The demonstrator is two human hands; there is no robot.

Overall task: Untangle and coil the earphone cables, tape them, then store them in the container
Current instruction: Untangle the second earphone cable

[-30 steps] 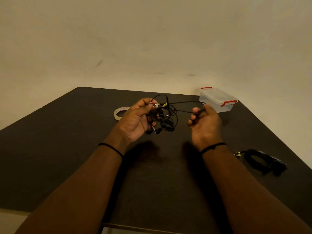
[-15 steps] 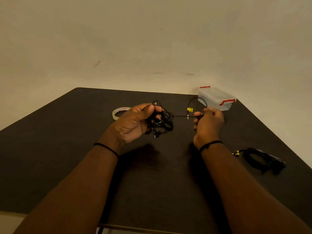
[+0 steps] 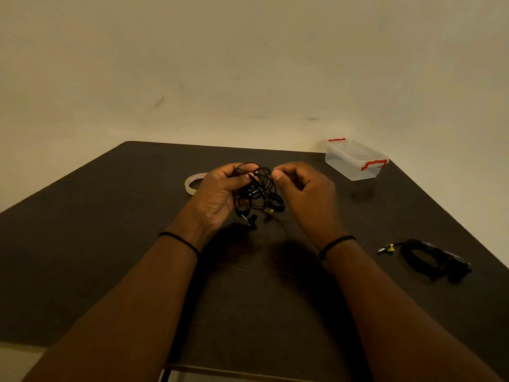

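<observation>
A tangled bundle of black earphone cable (image 3: 259, 193) hangs between my hands above the dark table (image 3: 96, 244). My left hand (image 3: 220, 194) grips the left side of the bundle, thumb across the loops. My right hand (image 3: 303, 194) has its fingers curled and pinches a strand at the bundle's upper right. Earbuds and a yellow-tagged plug dangle below the bundle. A clear tape roll (image 3: 194, 183) lies behind my left hand. The closed clear container with red clips (image 3: 355, 161) stands at the back right.
A second black earphone cable (image 3: 429, 257), coiled with a yellow-tagged plug, lies on the table at the right near the edge. A plain wall rises behind the table. The table's front edge is just under my forearms.
My right hand has moved left, back to the bundle, from holding a strand stretched out to the right. The plug end now hangs below the bundle.
</observation>
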